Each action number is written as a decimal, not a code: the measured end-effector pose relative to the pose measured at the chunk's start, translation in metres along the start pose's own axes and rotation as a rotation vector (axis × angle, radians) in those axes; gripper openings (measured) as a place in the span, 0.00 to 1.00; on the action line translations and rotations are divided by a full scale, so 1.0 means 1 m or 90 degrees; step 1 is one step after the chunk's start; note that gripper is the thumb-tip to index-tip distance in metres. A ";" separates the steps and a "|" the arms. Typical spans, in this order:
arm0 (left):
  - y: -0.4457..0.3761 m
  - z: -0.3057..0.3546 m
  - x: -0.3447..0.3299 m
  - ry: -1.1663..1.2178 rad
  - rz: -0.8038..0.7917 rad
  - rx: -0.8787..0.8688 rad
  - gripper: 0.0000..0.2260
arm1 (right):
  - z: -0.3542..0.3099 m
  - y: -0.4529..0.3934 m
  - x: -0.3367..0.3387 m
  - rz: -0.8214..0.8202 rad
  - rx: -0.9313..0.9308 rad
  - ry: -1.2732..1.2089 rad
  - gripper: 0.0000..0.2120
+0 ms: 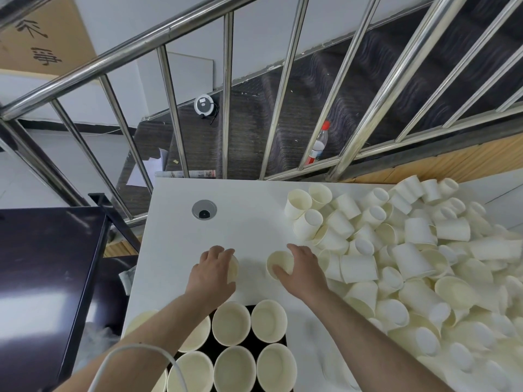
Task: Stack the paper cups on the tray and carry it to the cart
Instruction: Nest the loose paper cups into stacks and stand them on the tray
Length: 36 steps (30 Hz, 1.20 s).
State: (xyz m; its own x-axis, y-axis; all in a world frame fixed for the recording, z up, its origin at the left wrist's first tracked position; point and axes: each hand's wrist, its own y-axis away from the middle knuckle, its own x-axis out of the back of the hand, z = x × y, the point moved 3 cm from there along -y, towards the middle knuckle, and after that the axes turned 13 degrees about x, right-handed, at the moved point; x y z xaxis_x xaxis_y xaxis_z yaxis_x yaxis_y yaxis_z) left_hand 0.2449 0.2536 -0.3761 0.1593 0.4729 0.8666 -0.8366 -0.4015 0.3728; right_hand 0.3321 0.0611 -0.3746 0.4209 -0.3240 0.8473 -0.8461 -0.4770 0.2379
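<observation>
Left hand (pixel 212 271) grip curls round a cup (pixel 233 267), just beyond the tray (pixel 249 342). Right hand (pixel 301 269) grip pinches another cup (pixel 278 263) beside it, on the desk (pixel 243 222).

A steel railing (pixel 226 89) runs beyond the fingers, with dark stairs (pixel 311 108) behind it; a red-capped bottle (pixel 319 144) and a round white device (pixel 203 103) sit there. A grommet (pixel 204 210) lies just ahead.

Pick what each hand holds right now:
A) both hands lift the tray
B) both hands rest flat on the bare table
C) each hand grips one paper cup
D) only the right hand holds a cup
C: the left hand curls round a cup, and the right hand grips another cup, both above the table.
</observation>
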 end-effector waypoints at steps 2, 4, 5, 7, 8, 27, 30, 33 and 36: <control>0.002 0.000 0.002 0.014 0.010 0.004 0.31 | -0.008 0.000 -0.001 -0.017 0.047 0.031 0.38; 0.005 0.000 0.006 0.031 0.024 0.006 0.31 | -0.012 0.000 -0.005 -0.047 0.075 0.054 0.38; 0.006 0.000 0.008 0.039 0.032 0.004 0.31 | -0.013 0.000 -0.007 -0.064 0.080 0.066 0.36; 0.011 -0.001 0.014 0.057 0.053 -0.002 0.31 | -0.013 0.001 -0.008 -0.076 0.078 0.073 0.33; 0.014 -0.002 0.017 0.067 0.065 -0.004 0.31 | -0.013 0.001 -0.006 -0.067 0.076 0.066 0.32; 0.113 -0.066 0.063 0.199 0.238 0.075 0.32 | -0.118 0.070 0.011 -0.018 0.375 -0.106 0.34; 0.131 -0.081 0.066 0.199 0.250 0.102 0.32 | -0.132 0.080 0.005 -0.050 0.401 -0.090 0.35; 0.142 -0.092 0.067 0.188 0.249 0.124 0.32 | -0.143 0.086 -0.004 -0.071 0.427 -0.074 0.35; 0.147 -0.101 0.064 0.170 0.232 0.129 0.32 | -0.152 0.091 -0.015 -0.102 0.446 -0.056 0.34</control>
State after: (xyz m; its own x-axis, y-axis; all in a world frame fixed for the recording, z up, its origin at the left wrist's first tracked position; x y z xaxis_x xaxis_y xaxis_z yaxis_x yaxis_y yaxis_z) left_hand 0.0790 0.3041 -0.2992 -0.2866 0.4479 0.8469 -0.6903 -0.7095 0.1416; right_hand 0.1986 0.1470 -0.2935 0.5720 -0.2571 0.7789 -0.3763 -0.9260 -0.0292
